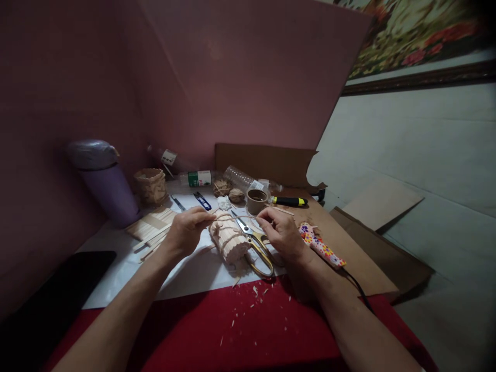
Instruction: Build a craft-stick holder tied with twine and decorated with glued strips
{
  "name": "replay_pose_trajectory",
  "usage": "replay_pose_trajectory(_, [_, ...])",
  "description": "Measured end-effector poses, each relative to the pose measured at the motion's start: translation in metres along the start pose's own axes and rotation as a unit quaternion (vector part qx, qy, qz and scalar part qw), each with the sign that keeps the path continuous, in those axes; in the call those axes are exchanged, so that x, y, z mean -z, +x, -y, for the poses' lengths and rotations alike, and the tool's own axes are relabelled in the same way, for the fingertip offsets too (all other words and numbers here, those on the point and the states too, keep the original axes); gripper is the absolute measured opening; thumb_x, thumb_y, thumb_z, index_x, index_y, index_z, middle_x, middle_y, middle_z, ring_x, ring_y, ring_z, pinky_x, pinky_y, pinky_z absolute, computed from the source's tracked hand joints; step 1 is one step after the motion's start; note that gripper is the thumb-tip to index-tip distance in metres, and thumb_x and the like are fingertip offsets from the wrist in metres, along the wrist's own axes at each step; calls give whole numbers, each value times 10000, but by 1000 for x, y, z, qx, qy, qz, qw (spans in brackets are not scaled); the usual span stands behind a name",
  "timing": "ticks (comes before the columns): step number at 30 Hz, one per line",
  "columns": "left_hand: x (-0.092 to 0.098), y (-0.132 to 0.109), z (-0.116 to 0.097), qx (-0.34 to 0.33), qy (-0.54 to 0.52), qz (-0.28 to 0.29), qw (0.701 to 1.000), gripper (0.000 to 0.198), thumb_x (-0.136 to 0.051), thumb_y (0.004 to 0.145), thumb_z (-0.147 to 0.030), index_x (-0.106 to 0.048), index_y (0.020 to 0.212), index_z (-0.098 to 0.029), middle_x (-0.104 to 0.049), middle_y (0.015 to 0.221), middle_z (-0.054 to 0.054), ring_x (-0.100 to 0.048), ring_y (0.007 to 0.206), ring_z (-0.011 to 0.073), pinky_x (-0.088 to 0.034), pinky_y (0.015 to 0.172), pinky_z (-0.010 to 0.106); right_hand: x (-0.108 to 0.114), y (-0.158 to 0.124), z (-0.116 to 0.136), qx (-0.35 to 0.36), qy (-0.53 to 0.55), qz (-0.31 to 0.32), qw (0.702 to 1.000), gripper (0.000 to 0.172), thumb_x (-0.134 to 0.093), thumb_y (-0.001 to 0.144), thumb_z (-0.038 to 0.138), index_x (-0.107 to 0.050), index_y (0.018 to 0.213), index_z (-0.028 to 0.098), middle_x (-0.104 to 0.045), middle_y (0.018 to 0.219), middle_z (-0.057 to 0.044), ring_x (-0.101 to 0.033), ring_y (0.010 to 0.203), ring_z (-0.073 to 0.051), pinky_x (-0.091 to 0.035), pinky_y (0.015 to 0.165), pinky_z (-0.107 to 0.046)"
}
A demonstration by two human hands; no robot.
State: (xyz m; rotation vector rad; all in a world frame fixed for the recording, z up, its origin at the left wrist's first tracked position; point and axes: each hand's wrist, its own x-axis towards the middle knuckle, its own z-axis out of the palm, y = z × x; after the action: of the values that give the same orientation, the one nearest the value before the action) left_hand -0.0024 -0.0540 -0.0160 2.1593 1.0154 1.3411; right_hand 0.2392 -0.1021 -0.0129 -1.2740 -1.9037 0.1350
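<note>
A length of brown twine (232, 217) runs between my two hands, above a cylinder covered in wooden sticks (228, 241) that lies on its side. My left hand (188, 230) pinches the twine at the cylinder's left. On the other side, my right hand (279, 230) pinches it near the cup. More twine crosses the cylinder's surface. Gold-handled scissors (258, 253) lie just right of the cylinder, blades pointing away from me. Behind it are balls of twine (236, 195) and a white crumpled lump (223, 203).
A brown cup (256, 200), a yellow-black cutter (290, 201) and plastic bottles (241, 177) stand or lie behind. At right is a flowered glue gun (321, 245) with a cord. Loose sticks (149, 227), a stick-covered pot (151, 186) and a purple tumbler (108, 188) are left.
</note>
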Motion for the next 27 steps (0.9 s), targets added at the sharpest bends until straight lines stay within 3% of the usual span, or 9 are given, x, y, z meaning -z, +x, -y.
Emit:
replay_pose_trajectory(3, [-1, -1, -1, -6, 57, -15, 998, 166, -538, 751, -185, -660, 640, -189, -604, 627, 24, -530, 561, 130, -407, 555, 253, -3, -1, -1, 21, -54, 11, 998, 133, -485, 870, 183, -559, 760, 189, -613, 748, -35, -537, 692, -161, -355, 643, -277])
replay_pose_trajectory(8, [-5, -5, -6, 93, 19, -24, 995, 169, -535, 783, -251, -615, 657, -173, -558, 619, 10, -505, 532, 125, -401, 488, 229, -14, -5, -8, 41, -171, 12, 984, 141, -485, 777, 74, -555, 722, 183, -600, 721, -49, -506, 657, -173, -311, 600, -292])
replay_pose_trajectory(12, [-8, -7, -10, 126, -36, -3, 991, 189, -545, 779, -301, -605, 662, -165, -523, 600, -5, -473, 460, 107, -384, 425, 223, -15, -4, -9, 36, -116, 10, 993, 140, -485, 832, 113, -612, 827, 171, -649, 828, -66, -552, 779, -195, -375, 703, -302])
replay_pose_trajectory(17, [-10, -7, -16, 66, -10, 3, 998, 163, -535, 792, -268, -611, 683, -174, -559, 633, 10, -493, 536, 122, -397, 490, 228, -16, 6, 24, 101, -27, -6, 995, 290, -386, 935, 177, -567, 1161, 173, -614, 1179, -90, -504, 1090, -215, -345, 923, -368])
replay_pose_trajectory(19, [-10, -7, -18, 46, 4, 5, 999, 161, -531, 803, -268, -612, 695, -179, -564, 640, 10, -499, 565, 127, -393, 521, 232, -22, 11, 40, 109, -32, 31, 993, 269, -405, 947, 247, -582, 1138, 179, -632, 1139, -82, -523, 1047, -215, -351, 894, -363])
replay_pose_trajectory(22, [-9, -8, -22, 27, 27, -4, 999, 174, -518, 816, -269, -600, 688, -184, -560, 632, 5, -503, 591, 133, -377, 557, 240, -33, 18, 52, 111, -63, 71, 989, 236, -401, 949, 245, -625, 952, 170, -656, 919, -68, -551, 877, -195, -362, 789, -330])
replay_pose_trajectory(27, [-4, -9, -21, 32, 78, -42, 996, 151, -519, 787, -209, -584, 651, -193, -575, 637, -2, -508, 622, 143, -353, 593, 250, -37, 21, 45, 128, -77, 69, 986, 227, -398, 938, 212, -598, 845, 159, -626, 838, -71, -525, 811, -189, -356, 749, -318])
